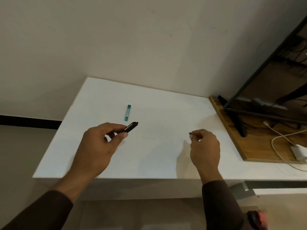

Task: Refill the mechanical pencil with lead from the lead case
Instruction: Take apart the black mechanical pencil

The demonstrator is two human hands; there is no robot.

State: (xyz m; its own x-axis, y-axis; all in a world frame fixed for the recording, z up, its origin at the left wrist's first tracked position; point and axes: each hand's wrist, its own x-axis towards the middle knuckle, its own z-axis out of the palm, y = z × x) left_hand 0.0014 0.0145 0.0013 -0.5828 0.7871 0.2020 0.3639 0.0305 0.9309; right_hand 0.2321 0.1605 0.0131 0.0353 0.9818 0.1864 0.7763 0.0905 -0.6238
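My left hand (99,146) grips a black mechanical pencil (132,127) above the white table (157,155); its upper end with the clip sticks out past my fingers, pointing up and to the right. My right hand (205,146) hovers to the right, thumb and forefinger pinched on a tiny dark piece (190,133), too small to identify. A slim teal lead case (127,113) lies flat on the table just beyond the pencil, apart from both hands.
A wooden board (249,143) at the table's right carries a black monitor stand (239,120), a white cable (275,138) and a white charger (298,151). A beige wall stands behind the table. The table's front edge runs beneath my wrists.
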